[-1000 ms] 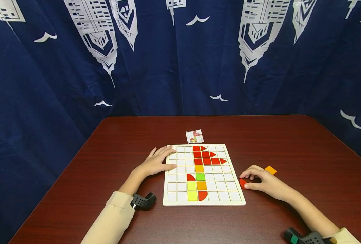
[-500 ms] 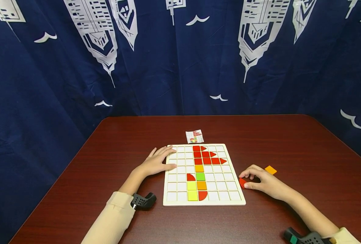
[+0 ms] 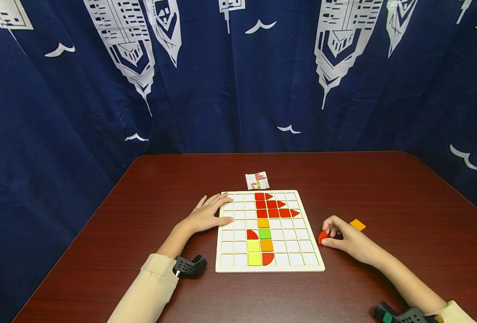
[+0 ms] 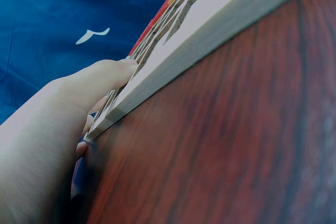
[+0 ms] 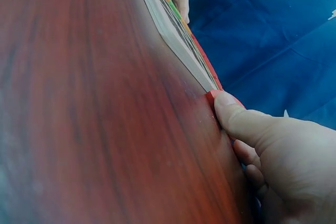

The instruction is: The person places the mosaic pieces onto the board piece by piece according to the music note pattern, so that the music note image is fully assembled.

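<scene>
A white grid board (image 3: 291, 259) lies on the table with red, orange, yellow and green tiles in its middle columns. Fingers fairly straight, my left hand (image 3: 207, 216) rests on the board's left edge; the left wrist view shows its thumb (image 4: 107, 74) on top. Just off the board's right side, my right hand (image 3: 346, 240) pinches a red piece (image 3: 322, 237) with a curved edge between thumb and fingers. In the right wrist view only a corner of that red piece (image 5: 211, 98) shows past the thumb. An orange tile (image 3: 357, 224) lies on the table behind the right hand.
A small printed card (image 3: 257, 181) with a coloured grid pattern lies beyond the board's far edge. The dark red wooden table (image 3: 182, 179) extends around the board. A blue curtain (image 3: 238, 89) with white prints hangs behind the table.
My right fingertips have drawn back slightly from the board, curling closer, and the red piece has tilted up and shifted with them. The left hand and the board have stayed put.
</scene>
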`<state>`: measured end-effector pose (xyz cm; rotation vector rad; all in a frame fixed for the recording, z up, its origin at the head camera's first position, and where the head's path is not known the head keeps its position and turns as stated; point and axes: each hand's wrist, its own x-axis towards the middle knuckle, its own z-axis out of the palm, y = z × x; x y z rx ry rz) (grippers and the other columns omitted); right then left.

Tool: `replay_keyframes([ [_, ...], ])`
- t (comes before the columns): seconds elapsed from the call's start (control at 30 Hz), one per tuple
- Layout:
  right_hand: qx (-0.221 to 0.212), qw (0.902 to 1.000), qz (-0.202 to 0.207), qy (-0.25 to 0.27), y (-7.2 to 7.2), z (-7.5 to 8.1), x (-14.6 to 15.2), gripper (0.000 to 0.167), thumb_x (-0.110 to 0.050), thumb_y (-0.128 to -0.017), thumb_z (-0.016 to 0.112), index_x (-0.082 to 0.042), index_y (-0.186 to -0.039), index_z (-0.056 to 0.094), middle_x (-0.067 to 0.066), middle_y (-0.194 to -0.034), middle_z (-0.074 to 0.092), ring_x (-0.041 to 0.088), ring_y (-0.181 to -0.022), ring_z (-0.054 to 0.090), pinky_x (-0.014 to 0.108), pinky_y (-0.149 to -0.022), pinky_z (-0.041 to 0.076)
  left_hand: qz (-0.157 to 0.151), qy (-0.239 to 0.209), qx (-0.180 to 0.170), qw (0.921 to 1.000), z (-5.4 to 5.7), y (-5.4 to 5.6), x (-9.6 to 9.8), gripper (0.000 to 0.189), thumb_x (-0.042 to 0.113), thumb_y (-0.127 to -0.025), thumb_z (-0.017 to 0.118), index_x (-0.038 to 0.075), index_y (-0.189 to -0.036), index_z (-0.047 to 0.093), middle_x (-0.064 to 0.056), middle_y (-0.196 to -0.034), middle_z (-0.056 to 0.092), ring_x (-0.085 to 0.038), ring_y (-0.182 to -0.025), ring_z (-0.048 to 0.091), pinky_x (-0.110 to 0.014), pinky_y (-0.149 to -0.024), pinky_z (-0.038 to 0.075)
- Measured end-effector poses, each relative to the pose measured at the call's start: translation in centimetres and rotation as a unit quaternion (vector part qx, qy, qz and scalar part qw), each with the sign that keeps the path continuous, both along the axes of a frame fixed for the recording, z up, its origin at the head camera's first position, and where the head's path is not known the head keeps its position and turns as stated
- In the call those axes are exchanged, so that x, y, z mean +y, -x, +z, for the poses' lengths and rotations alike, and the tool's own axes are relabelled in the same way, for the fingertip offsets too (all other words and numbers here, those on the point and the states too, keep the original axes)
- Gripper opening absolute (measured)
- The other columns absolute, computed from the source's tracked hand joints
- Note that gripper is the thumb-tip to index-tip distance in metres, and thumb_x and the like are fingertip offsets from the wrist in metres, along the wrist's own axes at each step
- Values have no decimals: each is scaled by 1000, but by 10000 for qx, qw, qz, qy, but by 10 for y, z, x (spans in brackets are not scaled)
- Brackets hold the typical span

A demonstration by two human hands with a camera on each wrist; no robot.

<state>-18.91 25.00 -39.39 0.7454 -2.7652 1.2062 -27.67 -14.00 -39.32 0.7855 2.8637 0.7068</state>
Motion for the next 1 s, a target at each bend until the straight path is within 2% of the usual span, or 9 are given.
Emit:
replay_keyframes([
  [0.27,186,9994,-280,49,1,-2,-1,21,-16,-85,63,-9,-94,46,-2,-75,49,1,-68,45,18,-57,37,-19,-17,-15,10000,0,-1,0,62,53,-83,54,26,-137,36,2,-152,20,-18,-142,12,-49,-114,-4],
  [0.43,334,9977,-573,-104,2,-4,-2,17,-16,-85,63,-11,-96,51,-4,-76,55,-1,-69,47,16,-60,38,-17,-8,-7,10000,0,-1,0,62,53,-83,54,26,-137,36,2,-152,20,-18,-142,12,-49,-114,-3],
  [0.67,551,9953,-794,-44,4,-5,-6,13,-15,-86,62,-13,-97,56,-5,-74,59,0,-62,48,17,-55,40,4,2,-22,10000,0,-1,-1,63,53,-83,54,26,-137,36,2,-152,20,-18,-142,12,-49,-114,-4],
  [1.0,955,9893,-1099,11,6,-10,-19,10,-13,-86,61,-11,-95,57,-1,-81,60,-1,-63,49,17,-56,43,-5,42,-9,10000,2,-2,0,62,54,-83,53,26,-137,36,2,-152,20,-17,-142,12,-48,-114,-4],
])
